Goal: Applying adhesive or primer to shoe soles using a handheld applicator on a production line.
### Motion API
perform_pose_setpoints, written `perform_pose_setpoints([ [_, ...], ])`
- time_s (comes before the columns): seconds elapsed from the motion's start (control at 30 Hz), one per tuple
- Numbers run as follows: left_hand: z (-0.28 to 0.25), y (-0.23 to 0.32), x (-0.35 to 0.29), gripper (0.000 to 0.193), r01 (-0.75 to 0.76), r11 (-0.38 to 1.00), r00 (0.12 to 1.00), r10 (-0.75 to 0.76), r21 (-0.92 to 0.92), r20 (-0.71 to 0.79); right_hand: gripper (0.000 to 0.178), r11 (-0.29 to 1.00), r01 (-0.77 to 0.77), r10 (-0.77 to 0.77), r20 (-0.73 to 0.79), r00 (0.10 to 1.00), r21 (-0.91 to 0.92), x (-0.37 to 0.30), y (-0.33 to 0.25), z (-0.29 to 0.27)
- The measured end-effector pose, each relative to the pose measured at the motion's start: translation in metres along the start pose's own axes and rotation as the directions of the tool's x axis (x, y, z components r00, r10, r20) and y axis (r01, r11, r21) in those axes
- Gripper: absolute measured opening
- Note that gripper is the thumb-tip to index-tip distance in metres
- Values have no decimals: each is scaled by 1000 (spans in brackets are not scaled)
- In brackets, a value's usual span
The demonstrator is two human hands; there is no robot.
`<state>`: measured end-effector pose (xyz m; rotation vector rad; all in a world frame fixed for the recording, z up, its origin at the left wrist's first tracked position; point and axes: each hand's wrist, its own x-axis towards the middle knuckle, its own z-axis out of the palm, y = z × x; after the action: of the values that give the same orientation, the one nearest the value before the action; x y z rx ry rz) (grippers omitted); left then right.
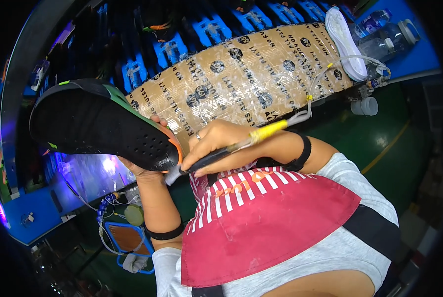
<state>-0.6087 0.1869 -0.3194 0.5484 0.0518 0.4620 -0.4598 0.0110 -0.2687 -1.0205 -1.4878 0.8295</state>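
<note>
My left hand (141,169) is closed around the narrow end of a shoe upper (100,126), its black underside turned toward me. Small holes dot that surface near the hand, and green and orange trim runs along its edge. Part of the hand is hidden behind it. My right hand (220,141) is closed on a glue brush (216,157) with a dark handle, yellow tape and a thin hose running off its back end. The pale bristles sit at the orange-trimmed end of the upper; whether they touch it I cannot tell.
A taped cardboard sheet (236,81) covers the bench ahead. Blue clamp-like holders (211,30) line its far side. A white shoe sole (346,47) lies at the right end beside plastic bottles (380,42). The hose (308,106) crosses the sheet's near edge.
</note>
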Motion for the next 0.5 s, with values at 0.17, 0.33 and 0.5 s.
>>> perform_pose_setpoints([
  [0.17, -1, 12, -1, 98, 97, 979, 994, -87, 178, -65, 24, 997, -10, -1, -138, 990, -74, 1, -2, 0],
  [0.33, 4, 24, 1, 89, 121, 981, 992, -113, 149, -60, 26, 998, -7, 12, 71, 997, -58, -2, -1, -2],
  [0.5, 10, 25, 2, 72, 85, 948, 993, -54, 307, -107, 26, 969, 116, -142, -112, 983, -217, 0, 6, 1],
])
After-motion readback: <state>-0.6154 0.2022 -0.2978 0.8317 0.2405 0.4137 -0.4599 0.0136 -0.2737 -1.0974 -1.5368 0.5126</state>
